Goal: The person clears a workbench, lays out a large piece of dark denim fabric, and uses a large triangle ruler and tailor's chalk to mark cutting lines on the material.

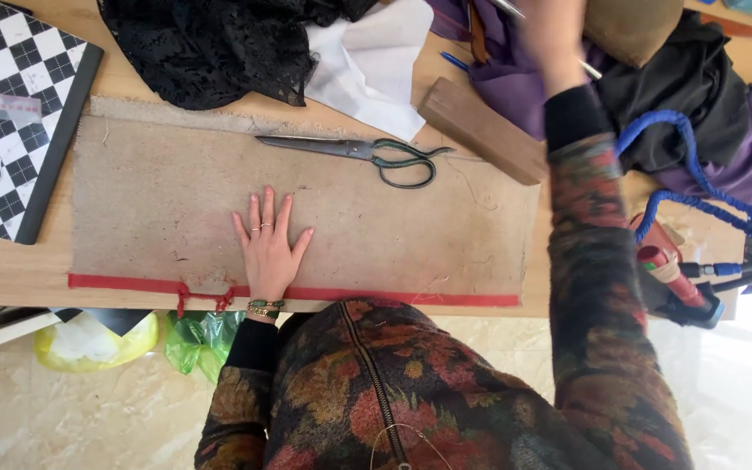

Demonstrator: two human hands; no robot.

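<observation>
Head view: left hand (pixel 268 244) flat and open, fingers spread, pressing down on the tan burlap piece (pixel 167 204) spread across the middle of the frame, red edge strip (pixel 393 297) running along the lower side near the table edge. Right hand (pixel 553 39) up at the top right, blurred, reaching into the purple fabric (pixel 502 83); can't tell if open or gripping anything. Best bet here, probably: keep that palm flat and steady so the burlap doesn't creep, and mind the scissors (pixel 367 152) lying just above it, closed, handles toward the right. Wooden block (pixel 483 130) sits at the burlap's upper right corner. Black-and-white checkered box (pixel 10 113) in the upper left, with a white oval label. Yellow and green plastic bags (pixel 150 341) lower left, under the table.
</observation>
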